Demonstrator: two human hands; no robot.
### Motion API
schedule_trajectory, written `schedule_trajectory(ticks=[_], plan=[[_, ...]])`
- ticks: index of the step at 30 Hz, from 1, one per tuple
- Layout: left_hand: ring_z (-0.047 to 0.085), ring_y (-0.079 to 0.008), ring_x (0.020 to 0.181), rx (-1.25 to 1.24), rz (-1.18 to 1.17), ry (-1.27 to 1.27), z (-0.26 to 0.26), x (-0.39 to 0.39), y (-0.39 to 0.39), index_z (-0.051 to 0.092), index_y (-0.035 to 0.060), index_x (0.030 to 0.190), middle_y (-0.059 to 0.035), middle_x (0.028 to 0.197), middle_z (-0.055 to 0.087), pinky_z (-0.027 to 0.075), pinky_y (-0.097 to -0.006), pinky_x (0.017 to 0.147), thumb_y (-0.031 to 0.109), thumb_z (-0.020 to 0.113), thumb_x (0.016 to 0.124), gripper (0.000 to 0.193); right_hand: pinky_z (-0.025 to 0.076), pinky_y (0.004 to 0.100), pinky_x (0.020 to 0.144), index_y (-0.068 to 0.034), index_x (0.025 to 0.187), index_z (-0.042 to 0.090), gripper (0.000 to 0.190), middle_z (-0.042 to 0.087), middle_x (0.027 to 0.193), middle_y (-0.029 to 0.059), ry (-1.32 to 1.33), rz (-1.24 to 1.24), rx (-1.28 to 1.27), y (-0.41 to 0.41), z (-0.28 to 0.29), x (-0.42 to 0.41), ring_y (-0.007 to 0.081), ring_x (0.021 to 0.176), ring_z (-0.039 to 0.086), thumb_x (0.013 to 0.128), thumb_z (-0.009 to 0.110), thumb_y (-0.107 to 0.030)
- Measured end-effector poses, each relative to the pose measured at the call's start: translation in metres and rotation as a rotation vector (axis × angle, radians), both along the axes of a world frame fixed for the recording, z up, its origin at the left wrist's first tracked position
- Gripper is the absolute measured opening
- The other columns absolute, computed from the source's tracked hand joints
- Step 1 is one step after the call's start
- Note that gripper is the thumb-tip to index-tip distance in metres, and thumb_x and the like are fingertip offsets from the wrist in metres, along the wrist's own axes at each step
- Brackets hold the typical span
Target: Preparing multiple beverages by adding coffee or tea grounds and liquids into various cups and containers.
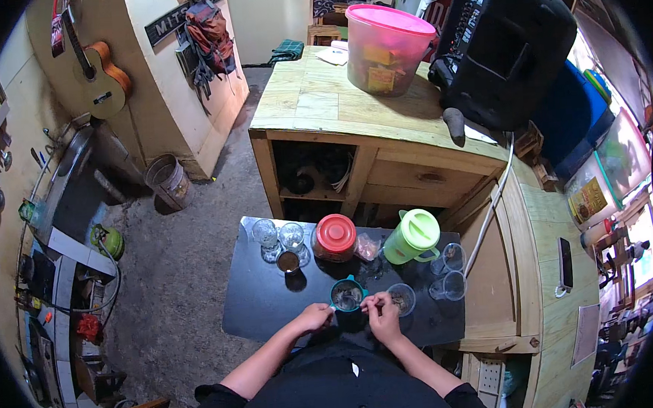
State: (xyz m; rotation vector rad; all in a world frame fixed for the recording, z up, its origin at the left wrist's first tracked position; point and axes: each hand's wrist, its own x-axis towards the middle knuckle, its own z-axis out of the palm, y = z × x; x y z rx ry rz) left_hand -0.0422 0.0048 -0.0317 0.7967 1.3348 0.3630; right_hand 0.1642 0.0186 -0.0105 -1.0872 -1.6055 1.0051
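My left hand [314, 318] grips the short handle of a teal-rimmed strainer [347, 294], held low over the dark table. Inside it lies a greyish, spoon-like shape with dark residue, too small to make out surely. At the strainer's right side, my right hand [384, 317] has its thumb and fingers pinched together; whether a thin handle sits between them is unclear. Just beyond that hand stands a clear plastic cup [402, 299] with brownish bits in the bottom. A small glass of dark contents [288, 261] is farther left.
Along the table's [254, 304] back are upturned-looking glasses [265, 233], a red-lidded jar [335, 237], a plastic bag [367, 247] and a green pitcher [412, 236]. Two clear cups [453, 285] stand at right. A wooden counter [309, 107] carries a pink-lidded bucket [390, 48] and a black loudspeaker [507, 47].
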Motion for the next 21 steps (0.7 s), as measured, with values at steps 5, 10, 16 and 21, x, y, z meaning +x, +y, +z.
schedule_trajectory(ticks=[5, 10, 16, 21], plan=[[0.047, -0.0125, 0.049, -0.006, -0.025, 0.047, 0.007, 0.002, 0.0, 0.054, 0.007, 0.072, -0.0019, 0.06, 0.051, 0.036, -0.0282, 0.046, 0.031, 0.046, 0.094, 0.034, 0.052, 0.0285, 0.064, -0.002, 0.091, 0.041, 0.011, 0.061, 0.079, 0.0123, -0.057, -0.04, 0.034, 0.005, -0.007, -0.003, 0.017, 0.069, 0.062, 0.089, 0.05, 0.004], [0.049, -0.0142, 0.051, 0.011, -0.022, 0.031, -0.012, -0.001, -0.001, 0.055, 0.0054, 0.074, -0.003, 0.061, 0.053, 0.039, -0.0301, 0.047, 0.032, 0.046, 0.094, 0.035, 0.05, 0.0293, 0.061, -0.002, 0.092, 0.04, 0.013, 0.059, 0.075, 0.0124, -0.147, -0.072, 0.108, 0.01, 0.003, -0.013, 0.0183, 0.066, 0.062, 0.088, 0.051, 0.003], [0.051, -0.0152, 0.052, 0.096, -0.009, 0.04, -0.022, 0.002, -0.002, 0.058, 0.0042, 0.077, -0.0043, 0.062, 0.055, 0.041, -0.0313, 0.05, 0.033, 0.047, 0.093, 0.035, 0.048, 0.0319, 0.059, -0.002, 0.094, 0.04, 0.014, 0.057, 0.073, 0.0131, -0.232, -0.109, 0.118, 0.007, -0.004, -0.01, 0.0213, 0.064, 0.061, 0.088, 0.052, 0.002], [0.051, -0.0153, 0.052, 0.096, -0.047, 0.084, -0.021, -0.001, -0.002, 0.058, 0.0036, 0.076, -0.0047, 0.063, 0.055, 0.041, -0.0317, 0.05, 0.032, 0.047, 0.093, 0.035, 0.048, 0.0325, 0.06, -0.002, 0.095, 0.038, 0.014, 0.057, 0.073, 0.0131, -0.22, -0.152, 0.063, 0.009, 0.007, -0.02, 0.0219, 0.065, 0.061, 0.089, 0.05, 0.001]])
